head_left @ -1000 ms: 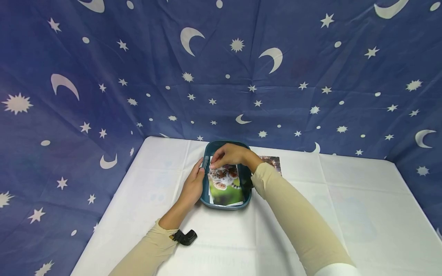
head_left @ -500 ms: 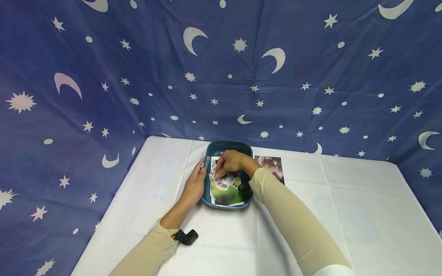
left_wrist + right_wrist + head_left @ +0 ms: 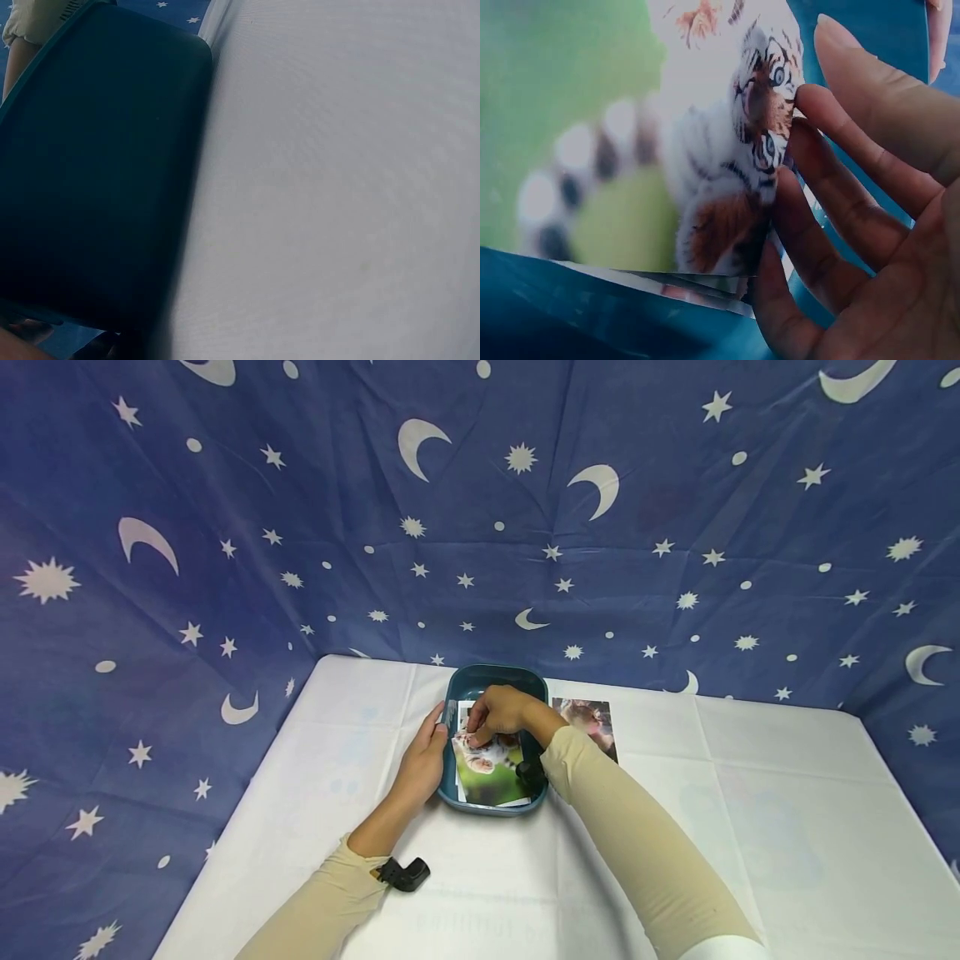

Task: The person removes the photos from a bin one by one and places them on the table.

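Observation:
A teal tub stands on the table, holding a stack of photos. On top lies a tiger cub photo with a green background; other photo edges show beneath it. My right hand reaches into the tub, with its bent fingertips at the photo's far edge. In the right wrist view some fingers pass behind that edge, while the thumb is apart from it. My left hand rests against the tub's left wall, fingers fairly straight. Only bits of it show in the left wrist view.
Another photo lies on the white tablecloth just right of the tub, partly behind my right forearm. A blue cloth with moons and stars hangs at the back and left. Each wrist wears a black camera.
My right hand has shifted right and slightly nearer, from the photo's upper left corner onto the tiger's head. The photo beside the tub shows more. My left hand stays at the wall.

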### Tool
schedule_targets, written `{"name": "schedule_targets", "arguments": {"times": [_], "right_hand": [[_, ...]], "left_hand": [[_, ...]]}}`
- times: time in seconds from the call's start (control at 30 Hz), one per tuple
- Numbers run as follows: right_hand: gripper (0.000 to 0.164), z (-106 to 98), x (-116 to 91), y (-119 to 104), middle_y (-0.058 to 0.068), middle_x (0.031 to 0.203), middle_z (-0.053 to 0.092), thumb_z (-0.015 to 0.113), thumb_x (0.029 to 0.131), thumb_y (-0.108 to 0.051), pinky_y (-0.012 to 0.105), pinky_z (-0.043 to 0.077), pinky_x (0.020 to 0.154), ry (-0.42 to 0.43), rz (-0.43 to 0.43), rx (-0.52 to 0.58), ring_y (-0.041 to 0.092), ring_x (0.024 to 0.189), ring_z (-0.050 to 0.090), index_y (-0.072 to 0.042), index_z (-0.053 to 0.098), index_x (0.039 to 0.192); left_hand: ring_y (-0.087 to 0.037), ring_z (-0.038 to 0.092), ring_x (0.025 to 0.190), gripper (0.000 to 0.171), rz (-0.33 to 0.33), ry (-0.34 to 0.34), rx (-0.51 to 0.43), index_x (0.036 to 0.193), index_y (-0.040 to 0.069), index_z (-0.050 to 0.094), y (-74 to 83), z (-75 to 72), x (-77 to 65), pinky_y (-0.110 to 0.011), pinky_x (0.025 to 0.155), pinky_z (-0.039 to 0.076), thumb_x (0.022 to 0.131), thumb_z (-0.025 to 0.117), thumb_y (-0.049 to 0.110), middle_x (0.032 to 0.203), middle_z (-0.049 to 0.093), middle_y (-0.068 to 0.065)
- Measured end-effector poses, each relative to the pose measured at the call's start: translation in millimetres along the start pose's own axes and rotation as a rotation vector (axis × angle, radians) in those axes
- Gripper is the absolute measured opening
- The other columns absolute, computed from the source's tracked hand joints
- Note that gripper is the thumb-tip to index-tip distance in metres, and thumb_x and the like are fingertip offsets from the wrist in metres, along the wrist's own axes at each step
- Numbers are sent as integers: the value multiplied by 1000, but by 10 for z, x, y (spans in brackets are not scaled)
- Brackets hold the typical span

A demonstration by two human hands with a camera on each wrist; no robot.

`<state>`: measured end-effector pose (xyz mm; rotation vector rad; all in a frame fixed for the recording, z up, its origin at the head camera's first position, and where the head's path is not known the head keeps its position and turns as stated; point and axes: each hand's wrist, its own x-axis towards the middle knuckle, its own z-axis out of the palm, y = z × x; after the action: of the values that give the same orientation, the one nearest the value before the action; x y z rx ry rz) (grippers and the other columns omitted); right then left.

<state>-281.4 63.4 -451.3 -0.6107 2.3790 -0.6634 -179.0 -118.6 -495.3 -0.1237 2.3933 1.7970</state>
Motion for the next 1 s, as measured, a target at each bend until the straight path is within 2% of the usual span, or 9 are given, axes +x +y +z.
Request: {"name": "schedule_targets", "arguments": {"times": [0.3, 0.4, 0.6, 0.73, 0.83, 1.0], "right_hand": [[21, -36, -63, -65, -7, 101, 80, 87, 83, -26, 33, 58, 92, 37, -10, -74, 9, 89, 72, -20, 83, 103], [21, -57, -94, -74, -9, 99, 80, 87, 83, -26, 31, 58, 88, 36, -4, -47, 10, 88, 72, -21, 83, 103], [19, -144, -185, -113, -5, 93, 78, 85, 84, -17, 37, 60, 67, -4, 2, 75, 20, 68, 69, -21, 82, 102], [31, -176, -258, -168, 0, 97, 74, 82, 86, -9, 35, 58, 57, -11, -13, 89, 16, 55, 61, -21, 79, 114], [37, -180, -339, -201, -1, 99, 74, 82, 87, -10, 32, 57, 56, 23, -26, 63, 15, 52, 62, -17, 74, 122], [22, -143, -491, -170, -1, 91, 77, 81, 88, -13, 32, 58, 58, 140, -57, 118, 17, 54, 65, -12, 74, 109]], "left_hand": [[-34, 26, 155, 50, 0, -3, -6, 161, 33, 31, -12, 3, 12, -59, 125, 21, 112, 35, 33, 166, 35, -6], [-34, 26, 155, 49, 1, -4, -3, 161, 33, 31, -17, 4, 9, -59, 125, 21, 112, 35, 33, 166, 35, -6], [-34, 26, 155, 50, -3, -3, 6, 162, 33, 30, -4, 1, 9, -59, 125, 20, 112, 35, 35, 166, 34, -5], [-34, 28, 154, 50, 0, 5, -2, 161, 32, 31, 7, -5, 5, -58, 125, 22, 112, 35, 35, 164, 37, -7], [-33, 30, 153, 50, 2, 5, -15, 161, 33, 32, 8, 0, 1, -57, 125, 22, 112, 35, 34, 163, 39, -7], [-32, 29, 153, 50, 6, 1, -20, 161, 32, 31, 2, 18, 6, -56, 125, 22, 112, 35, 34, 164, 38, -7]]}}
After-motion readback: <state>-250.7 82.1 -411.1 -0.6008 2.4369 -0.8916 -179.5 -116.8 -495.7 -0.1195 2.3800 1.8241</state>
